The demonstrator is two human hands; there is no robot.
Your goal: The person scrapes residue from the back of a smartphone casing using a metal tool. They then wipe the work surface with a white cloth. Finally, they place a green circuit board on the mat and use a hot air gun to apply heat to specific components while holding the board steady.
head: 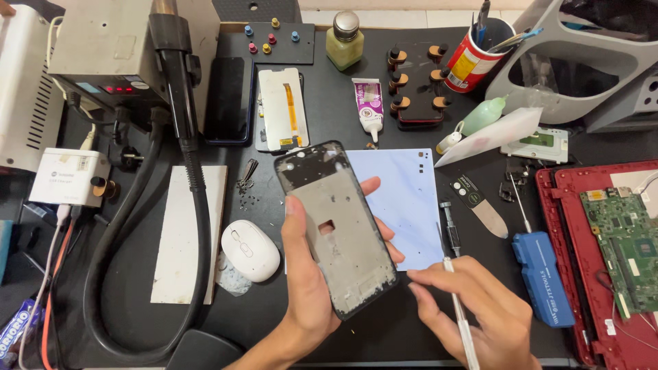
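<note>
From the head camera I see my left hand (312,274) clasped around a bare phone frame (336,229), held above the dark work mat (384,329), its long axis running from upper left down to lower right, inner side facing up; my right hand (480,312) is pinched on a thin white tool (460,312) just beside the frame's lower corner. A pale blue sheet (408,199) lies behind the frame; a white mouse (250,250) sits left, a blue box (543,277) right, a red can of pens (473,58) at the back.

Phone repair workshop: grey hot-air rework station w/ black hose (110,48) far left of hands, green bare circuit board (627,240) to their right.
</note>
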